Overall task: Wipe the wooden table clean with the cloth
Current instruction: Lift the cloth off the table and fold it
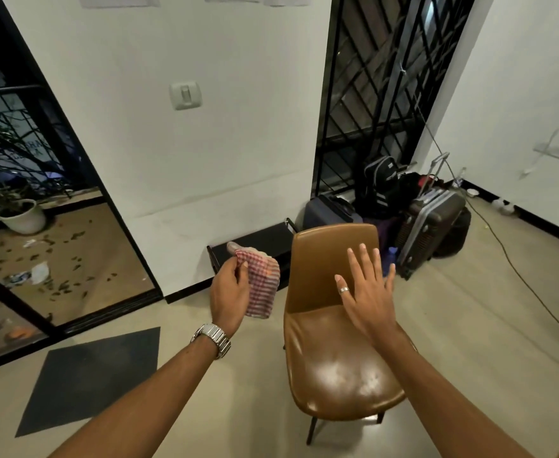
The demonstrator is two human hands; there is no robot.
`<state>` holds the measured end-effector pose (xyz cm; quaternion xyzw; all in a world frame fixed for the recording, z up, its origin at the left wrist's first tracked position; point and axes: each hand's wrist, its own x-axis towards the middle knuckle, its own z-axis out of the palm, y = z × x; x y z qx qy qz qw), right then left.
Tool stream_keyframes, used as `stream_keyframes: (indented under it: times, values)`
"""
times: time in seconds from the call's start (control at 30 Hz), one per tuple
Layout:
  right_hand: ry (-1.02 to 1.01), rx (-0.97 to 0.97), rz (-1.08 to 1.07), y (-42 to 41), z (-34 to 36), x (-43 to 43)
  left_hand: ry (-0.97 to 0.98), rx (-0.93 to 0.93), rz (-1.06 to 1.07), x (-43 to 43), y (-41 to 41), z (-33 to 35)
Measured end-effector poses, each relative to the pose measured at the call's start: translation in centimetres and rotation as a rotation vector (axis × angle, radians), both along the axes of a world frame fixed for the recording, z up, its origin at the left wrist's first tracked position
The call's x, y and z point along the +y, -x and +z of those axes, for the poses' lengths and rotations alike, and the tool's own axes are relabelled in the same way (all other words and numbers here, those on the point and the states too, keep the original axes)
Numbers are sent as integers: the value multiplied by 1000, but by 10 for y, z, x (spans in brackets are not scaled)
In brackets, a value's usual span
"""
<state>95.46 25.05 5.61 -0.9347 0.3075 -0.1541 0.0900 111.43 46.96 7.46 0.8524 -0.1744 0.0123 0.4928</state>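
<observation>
One cloth in play, and I've got it in the left fingers (238, 271): thumb and curled fingers pinch the top of the red-and-white checked cloth (264, 282), and the rest hangs down just right of the left hand (230, 294). The right fingers (357, 266) are straight and fanned out, gripping nothing, with one ring (343, 289) on them. The right hand (369, 295) sits palm-down across the backrest of the one brown chair (334, 361); touching or just above it, I cannot tell. The cloth hangs just left of that backrest, apart from the right fingers. There is one silver watch (212, 338) on the left wrist. Past the cloth a low black shelf (261, 238) stands against the wall. Past the right fingertips are two suitcases, a blue suitcase (329, 211) and a brown suitcase (433, 223), with one backpack (379, 176) behind them. One dark mat (96, 375) lies under the left forearm. Both arms reach straight forward.
</observation>
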Motion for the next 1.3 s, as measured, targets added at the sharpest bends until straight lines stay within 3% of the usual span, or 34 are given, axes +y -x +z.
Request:
stream_keyframes:
  times: [0.17, 0.3, 0.6, 0.8, 1.0, 1.13, 1.3]
  values:
    - [-222, 34, -137, 33, -55, -7, 25, 108, 44, 2, -17, -38]
    - [-219, 107, -144, 35, -68, -11, 20, 147, 35, -5, -39, -47]
    - [-198, 57, -29, -60, -51, -18, 87, 212, 2, -29, -93, -58]
    - [-588, 12, 63, -174, -85, -23, 140, 363, -38, -80, -163, -98]
    - [-759, 75, 176, -275, -133, -49, 218, 507, -6, -130, -229, -149]
    - [-954, 76, 97, -342, -182, -73, 217, 565, 21, -157, -278, -199]
    - [-1333, -127, -76, -410, -245, -85, 198, 619, 15, -173, -328, -259]
